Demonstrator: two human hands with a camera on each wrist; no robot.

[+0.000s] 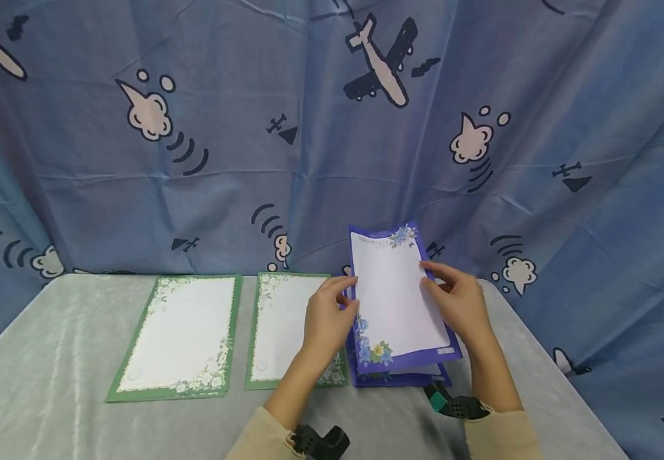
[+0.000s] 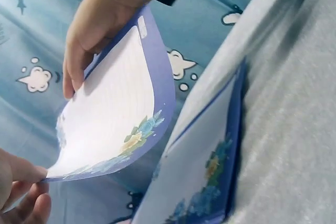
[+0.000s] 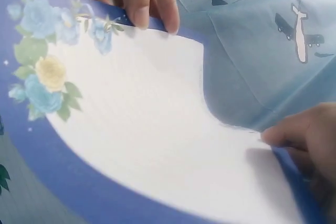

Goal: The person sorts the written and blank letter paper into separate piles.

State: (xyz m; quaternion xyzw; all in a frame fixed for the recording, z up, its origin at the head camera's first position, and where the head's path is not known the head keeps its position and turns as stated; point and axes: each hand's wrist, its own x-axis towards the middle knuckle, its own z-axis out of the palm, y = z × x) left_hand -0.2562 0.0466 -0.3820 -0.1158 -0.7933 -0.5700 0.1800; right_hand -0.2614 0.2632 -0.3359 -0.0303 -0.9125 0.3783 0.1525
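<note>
A writing sheet with a purple border and blue and yellow flowers (image 1: 398, 294) is held up, its lower part bowed in both wrist views. My left hand (image 1: 329, 316) pinches its left edge between thumb and fingers. On the opposite edge, the thumb and fingers of my right hand (image 1: 463, 301) grip it. Beneath the raised sheet, a stack of matching purple-bordered sheets (image 2: 197, 166) lies on the table. The raised sheet hides most of that stack in the head view.
Two piles of green-bordered sheets lie to the left: a far-left green pile (image 1: 185, 332) and a middle green pile (image 1: 283, 326), partly covered by my left hand. A grey cloth (image 1: 45, 370) covers the table. Behind its back edge hangs a blue curtain (image 1: 223, 211).
</note>
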